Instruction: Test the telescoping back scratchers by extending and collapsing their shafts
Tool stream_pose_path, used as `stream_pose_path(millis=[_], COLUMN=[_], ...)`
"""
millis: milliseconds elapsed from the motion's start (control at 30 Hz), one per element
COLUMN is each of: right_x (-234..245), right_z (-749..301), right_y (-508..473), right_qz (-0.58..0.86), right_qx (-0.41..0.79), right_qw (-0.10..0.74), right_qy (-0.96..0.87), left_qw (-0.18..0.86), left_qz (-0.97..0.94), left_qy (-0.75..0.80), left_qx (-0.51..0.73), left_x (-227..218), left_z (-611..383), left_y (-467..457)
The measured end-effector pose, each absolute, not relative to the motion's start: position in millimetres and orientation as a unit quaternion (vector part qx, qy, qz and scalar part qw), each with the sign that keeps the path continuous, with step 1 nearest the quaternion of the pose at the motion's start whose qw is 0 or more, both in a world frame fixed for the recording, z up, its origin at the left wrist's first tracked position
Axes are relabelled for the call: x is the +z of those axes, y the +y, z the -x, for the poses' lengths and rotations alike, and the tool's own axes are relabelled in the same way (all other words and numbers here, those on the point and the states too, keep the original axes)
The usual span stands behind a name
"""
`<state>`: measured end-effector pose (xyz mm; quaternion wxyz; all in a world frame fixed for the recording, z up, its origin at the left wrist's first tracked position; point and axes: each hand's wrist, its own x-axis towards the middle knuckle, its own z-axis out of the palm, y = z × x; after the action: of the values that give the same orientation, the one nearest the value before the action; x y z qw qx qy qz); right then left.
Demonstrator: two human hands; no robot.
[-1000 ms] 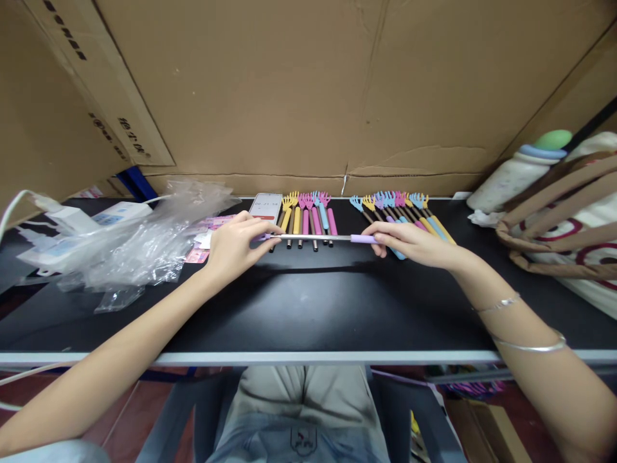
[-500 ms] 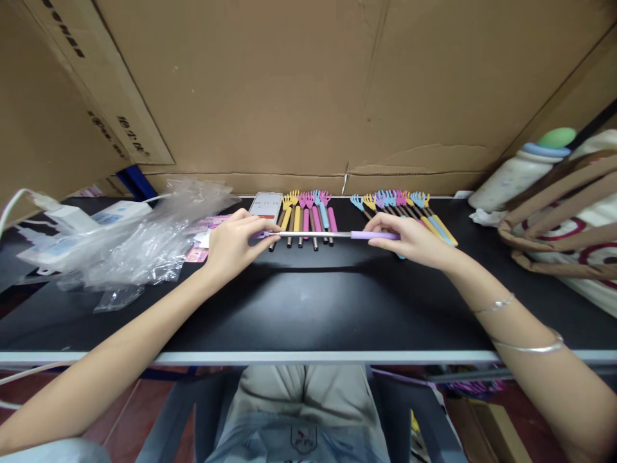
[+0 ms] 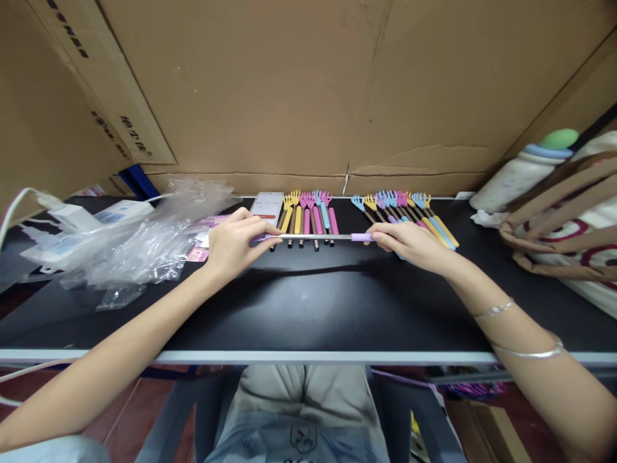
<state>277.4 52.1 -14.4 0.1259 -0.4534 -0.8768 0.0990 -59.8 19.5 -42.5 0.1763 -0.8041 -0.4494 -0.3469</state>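
A telescopic back scratcher (image 3: 318,237) with a shiny metal rod and lilac ends is held level above the desk. My left hand (image 3: 232,243) pinches its left end, where a bit of lilac shows under the thumb. My right hand (image 3: 415,245) is closed on the lilac grip at the other end, and the tip of that grip is hidden inside the fingers. Just behind the rod lies a row of yellow, pink and blue back scratchers (image 3: 307,222). A second group of back scratchers (image 3: 436,225) lies beyond my right hand, which partly covers it.
Crumpled clear plastic bags (image 3: 139,251) and a white power strip (image 3: 116,212) lie at the left. Behind my left hand is a phone (image 3: 267,204) showing a timer. A white bottle (image 3: 511,177) and a fabric bag (image 3: 563,238) stand at the right. Cardboard (image 3: 270,90) walls the back.
My right hand has shifted its grip: the fingers now wrap over the end of the lilac handle, which showed beneath the fingers before. My left hand has barely moved.
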Motion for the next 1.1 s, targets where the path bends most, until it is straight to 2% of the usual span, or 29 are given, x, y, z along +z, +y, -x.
stream_pose_path(millis=[167,400,633,867,1100], right_x=[-14.7,-20.8,-20.8,-20.1,-23.4], right_z=[-274.6,-270.5,-269.8,-270.7,-271.7], right_y=[50.3,49.7,49.2,50.4,51.8], right_qz=[0.452,0.468,0.450,0.449,0.455], right_qx=[0.102,0.067,0.025,-0.016,0.019], right_qw=[0.146,0.181,0.203,0.187,0.173], right_qy=[-0.874,-0.862,-0.870,-0.874,-0.874], left_qw=[0.175,0.122,0.118,0.169,0.210], left_qz=[0.800,0.811,0.834,0.834,0.826], left_qy=[-0.455,-0.492,-0.478,-0.449,-0.425], left_qx=[-0.349,-0.292,-0.250,-0.272,-0.303], left_x=[-42.9,-40.4,-43.6,-41.3,-41.9], left_z=[59.6,58.1,60.2,61.0,61.2], left_y=[20.4,21.2,24.6,22.5,22.0])
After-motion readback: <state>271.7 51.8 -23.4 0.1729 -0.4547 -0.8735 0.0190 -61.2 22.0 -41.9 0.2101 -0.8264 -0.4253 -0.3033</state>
